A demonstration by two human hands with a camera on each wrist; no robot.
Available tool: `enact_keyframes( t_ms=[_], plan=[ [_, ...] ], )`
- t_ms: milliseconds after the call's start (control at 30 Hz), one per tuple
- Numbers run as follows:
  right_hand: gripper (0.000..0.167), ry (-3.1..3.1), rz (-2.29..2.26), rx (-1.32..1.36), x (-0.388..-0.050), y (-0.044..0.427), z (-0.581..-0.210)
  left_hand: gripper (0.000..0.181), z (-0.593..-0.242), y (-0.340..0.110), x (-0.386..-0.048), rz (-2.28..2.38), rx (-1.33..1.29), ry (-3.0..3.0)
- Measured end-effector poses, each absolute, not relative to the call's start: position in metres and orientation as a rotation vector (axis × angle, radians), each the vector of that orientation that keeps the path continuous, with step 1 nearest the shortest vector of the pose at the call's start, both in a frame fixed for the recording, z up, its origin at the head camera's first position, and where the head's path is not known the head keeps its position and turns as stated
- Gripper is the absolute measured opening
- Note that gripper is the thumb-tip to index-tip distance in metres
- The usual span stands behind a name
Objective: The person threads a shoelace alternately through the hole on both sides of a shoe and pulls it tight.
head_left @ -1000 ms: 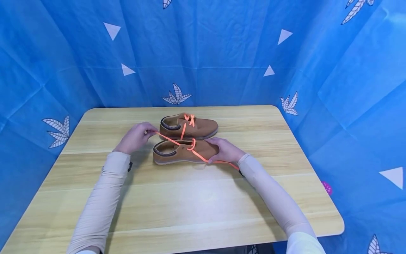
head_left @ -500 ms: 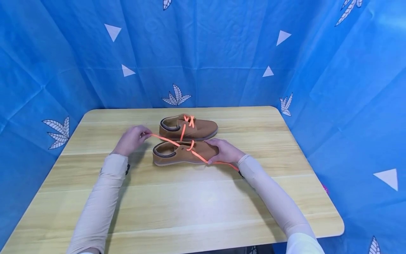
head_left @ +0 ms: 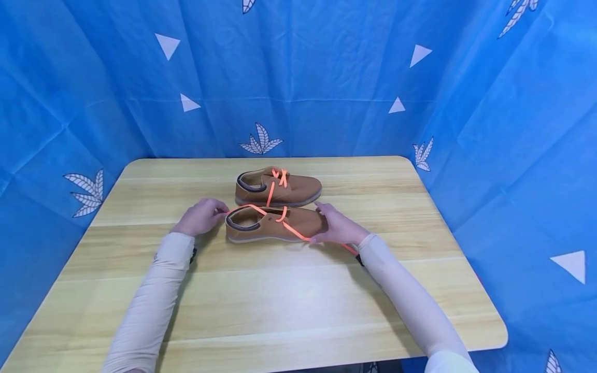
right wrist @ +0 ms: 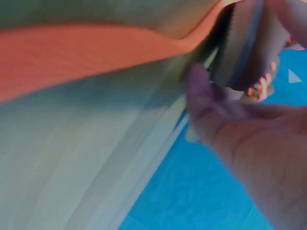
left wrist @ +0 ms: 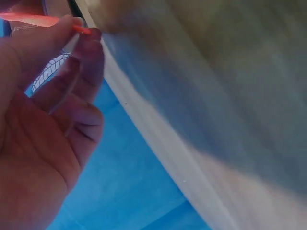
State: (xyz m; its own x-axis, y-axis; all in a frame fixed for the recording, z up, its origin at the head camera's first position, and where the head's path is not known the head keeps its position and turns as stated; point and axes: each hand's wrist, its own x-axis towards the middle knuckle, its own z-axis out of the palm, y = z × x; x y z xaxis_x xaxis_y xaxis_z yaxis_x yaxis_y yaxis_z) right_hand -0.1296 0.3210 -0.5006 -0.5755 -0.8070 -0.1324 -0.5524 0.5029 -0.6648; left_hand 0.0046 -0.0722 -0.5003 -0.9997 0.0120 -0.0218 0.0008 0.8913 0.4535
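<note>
Two brown shoes with orange laces lie side by side on the table, toes pointing right. My left hand (head_left: 200, 216) is beside the heel of the near shoe (head_left: 298, 223), pinching the end of its orange shoelace (left wrist: 29, 19) between thumb and fingertip. From there the lace bows slackly over the shoe opening to the eyelets. My right hand (head_left: 342, 226) is at the near shoe's toe, with thumb and fingers spread on either side of it. The other lace end runs down the shoe's side, passes by the right hand and reappears near the wrist.
The far shoe (head_left: 298, 189) lies just behind the near one, its lace crossed through the eyelets. A light wooden table (head_left: 280, 311) carries both shoes. Blue curtains (head_left: 289, 77) with white triangles and leaves hang behind and at the sides.
My left hand first drew left, then came lower and nearer the heel, and the taut lace went slack. My right hand has slid slightly right and loosened off the toe.
</note>
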Motion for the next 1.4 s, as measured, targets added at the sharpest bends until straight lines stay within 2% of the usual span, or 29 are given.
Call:
enact_keyframes(
  t_ms=[33, 100, 267, 333, 433, 567, 733, 933, 1400],
  plan=[
    [0.115, 2.328, -0.813, -1.082, -0.127, 0.325, -0.499, 0.019, -0.498, -0.071, 0.005, 0.717, -0.012, 3.029],
    [0.099, 2.344, -0.812, -1.046, -0.124, 0.333, -0.497, 0.024, -0.492, -0.069, 0.008, 0.688, -0.057, 3.036],
    [0.038, 2.408, -0.722, -1.07, -0.116, 0.346, -0.496, 0.028, -0.466, -0.057, 0.012, 0.744, -0.119, 3.113],
    [0.021, 2.441, -0.662, -1.086, -0.112, 0.349, -0.497, 0.026, -0.455, -0.047, 0.01, 0.812, -0.078, 3.156],
    [0.005, 2.483, -0.586, -1.119, -0.106, 0.351, -0.498, 0.023, -0.442, -0.026, 0.006, 0.898, 0.026, 3.196],
    [0.009, 2.448, -0.595, -1.166, -0.099, 0.354, -0.495, 0.02, -0.433, 0.0, -0.001, 0.963, 0.207, 3.184],
    [0.005, 2.158, -0.893, -1.102, -0.096, 0.362, -0.478, 0.02, -0.437, 0.019, -0.009, 0.985, 0.334, 3.126],
    [0.019, 1.78, -1.15, -1.073, -0.094, 0.376, -0.453, 0.022, -0.447, 0.027, -0.013, 0.988, 0.325, 3.056],
    [0.021, 1.455, -1.161, -1.323, -0.073, 0.397, -0.437, 0.021, -0.465, 0.031, -0.014, 0.859, 0.304, 3.083]
  ],
)
